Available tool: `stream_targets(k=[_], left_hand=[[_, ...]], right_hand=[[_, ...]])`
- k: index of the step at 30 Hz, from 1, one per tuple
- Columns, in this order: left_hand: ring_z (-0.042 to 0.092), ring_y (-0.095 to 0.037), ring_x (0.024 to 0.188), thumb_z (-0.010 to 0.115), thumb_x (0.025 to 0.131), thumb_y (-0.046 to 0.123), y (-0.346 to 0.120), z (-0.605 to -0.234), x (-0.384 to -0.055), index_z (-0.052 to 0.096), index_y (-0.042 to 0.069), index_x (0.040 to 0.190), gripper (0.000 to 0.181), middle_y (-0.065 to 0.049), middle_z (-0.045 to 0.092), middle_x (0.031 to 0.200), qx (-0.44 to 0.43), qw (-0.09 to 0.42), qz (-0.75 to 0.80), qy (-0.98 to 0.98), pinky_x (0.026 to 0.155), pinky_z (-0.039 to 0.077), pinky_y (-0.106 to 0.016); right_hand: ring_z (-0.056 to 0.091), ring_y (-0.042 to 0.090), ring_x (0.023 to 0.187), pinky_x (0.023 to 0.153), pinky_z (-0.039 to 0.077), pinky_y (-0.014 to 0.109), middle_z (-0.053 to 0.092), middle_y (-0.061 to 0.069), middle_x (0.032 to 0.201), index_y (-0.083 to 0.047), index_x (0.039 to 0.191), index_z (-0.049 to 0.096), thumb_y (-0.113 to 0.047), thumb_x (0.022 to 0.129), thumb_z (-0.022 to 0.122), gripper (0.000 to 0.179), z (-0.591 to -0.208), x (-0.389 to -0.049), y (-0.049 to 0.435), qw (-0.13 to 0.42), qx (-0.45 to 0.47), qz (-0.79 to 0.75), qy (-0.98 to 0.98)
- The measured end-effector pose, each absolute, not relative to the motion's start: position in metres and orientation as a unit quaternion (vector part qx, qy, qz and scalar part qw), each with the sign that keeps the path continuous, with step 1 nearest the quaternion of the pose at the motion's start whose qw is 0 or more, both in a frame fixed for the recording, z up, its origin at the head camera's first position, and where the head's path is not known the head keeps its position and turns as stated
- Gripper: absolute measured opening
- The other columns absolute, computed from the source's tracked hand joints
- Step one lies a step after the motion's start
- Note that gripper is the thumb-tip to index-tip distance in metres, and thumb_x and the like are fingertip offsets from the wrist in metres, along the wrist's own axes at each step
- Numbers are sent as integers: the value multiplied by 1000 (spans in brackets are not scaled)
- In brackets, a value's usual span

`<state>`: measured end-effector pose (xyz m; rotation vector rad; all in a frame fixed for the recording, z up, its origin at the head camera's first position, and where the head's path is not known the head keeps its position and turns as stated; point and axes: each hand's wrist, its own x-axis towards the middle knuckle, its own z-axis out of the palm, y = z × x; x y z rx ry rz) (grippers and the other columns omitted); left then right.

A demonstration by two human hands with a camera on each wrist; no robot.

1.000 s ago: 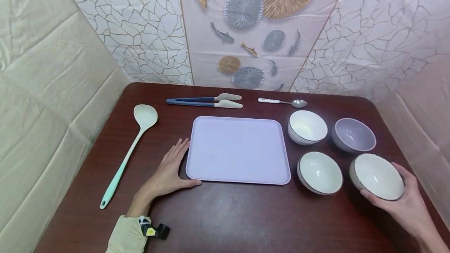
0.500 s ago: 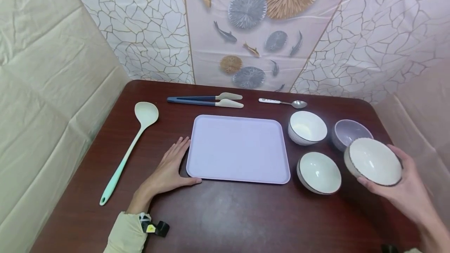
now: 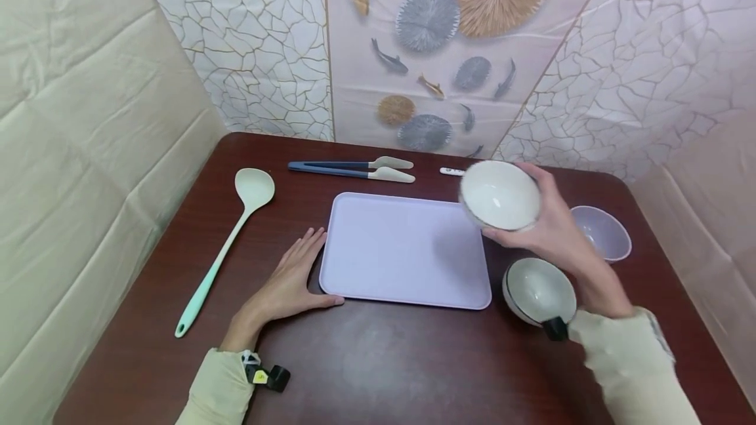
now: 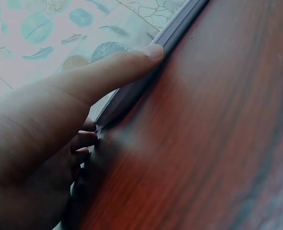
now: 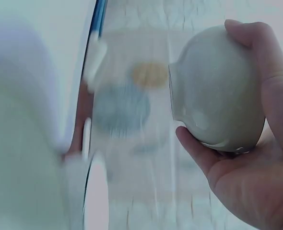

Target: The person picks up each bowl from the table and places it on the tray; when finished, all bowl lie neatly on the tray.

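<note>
Right hand (image 3: pixel 552 225) clamped on bowl (image 3: pixel 501 195), thumb one side, fingers the other; bowl in the air over tray's far right corner, mouth tipped toward head camera. Right forearm reaches in from lower right, over the table. Left hand (image 3: pixel 289 284) flat-ish, thumb spread wide from extended fingers, at tray (image 3: pixel 404 251): thumb on near rim, fingertips by left rim. Both sleeves beige. Table (image 3: pixel 366 372) dark red-brown wood, glossy, rounded far corners. Back wall: cloth (image 3: pixel 434 77) printed with fish and round discs, crackle pattern both sides. Left wall: creased beige sheet (image 3: pixel 77 149).
</note>
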<state>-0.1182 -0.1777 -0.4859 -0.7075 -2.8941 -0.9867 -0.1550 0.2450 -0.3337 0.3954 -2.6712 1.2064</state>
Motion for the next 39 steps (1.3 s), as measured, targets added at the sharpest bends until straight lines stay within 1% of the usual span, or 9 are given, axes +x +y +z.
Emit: stream_targets(k=[4, 5, 7, 10, 16, 22, 29, 39], left_hand=[[8, -27, 148, 77, 67, 69, -179, -487, -118, 19, 6, 157, 123, -10, 19, 161, -227, 4, -313, -922, 117, 10, -47], [8, -27, 148, 77, 67, 70, -179, -487, -119, 20, 6, 156, 123, -10, 19, 161, -227, 4, -312, -923, 117, 10, -47], [8, -27, 148, 76, 67, 70, -179, -487, -119, 20, 6, 156, 123, -10, 19, 161, -227, 6, -311, -923, 117, 10, -47], [8, -27, 148, 76, 68, 70, -178, -487, -119, 19, 6, 156, 123, -11, 19, 161, -228, 7, -311, -923, 117, 10, -48], [8, -27, 148, 77, 69, 68, -177, -486, -119, 19, 5, 156, 122, -11, 18, 161, -229, 4, -309, -923, 118, 10, -46], [7, -26, 148, 75, 71, 68, -178, -484, -117, 18, 6, 157, 121, -11, 17, 161, -223, -3, -307, -925, 118, 10, -46], [7, -27, 148, 75, 71, 68, -179, -483, -117, 18, 5, 156, 121, -12, 18, 161, -226, -1, -307, -925, 118, 10, -46], [7, -26, 148, 73, 71, 71, -178, -484, -117, 17, 6, 157, 121, -11, 18, 161, -225, -3, -308, -924, 118, 10, -46]], right_hand=[[46, 26, 120, 96, 41, 41, 42, 10, 141, -14, 149, 29, -18, 59, 96, 113, -331, -179, 196, 63, 162, 437, -882], [46, 27, 121, 96, 41, 45, 42, 11, 141, -14, 149, 28, -17, 59, 96, 113, -331, -184, 184, 55, 169, 447, -876], [46, 27, 122, 97, 41, 47, 40, 11, 143, -13, 150, 27, -16, 60, 96, 113, -334, -192, 163, 40, 180, 471, -863], [49, 29, 121, 96, 44, 48, 41, 13, 143, -11, 150, 26, -15, 59, 95, 114, -343, -199, 140, 28, 193, 489, -850], [51, 26, 120, 98, 44, 45, 44, 11, 140, -11, 148, 28, -23, 59, 96, 112, -378, -209, 112, 6, 188, 505, -842], [51, 23, 118, 98, 42, 43, 44, 9, 139, -7, 146, 28, -26, 57, 96, 113, -407, -217, 90, -13, 179, 506, -843], [48, 25, 121, 100, 41, 43, 40, 12, 141, -5, 147, 25, -27, 59, 96, 115, -430, -224, 80, -13, 181, 498, -848], [48, 25, 119, 101, 40, 41, 40, 16, 138, -3, 145, 23, -30, 58, 96, 116, -441, -223, 80, -32, 159, 468, -869]])
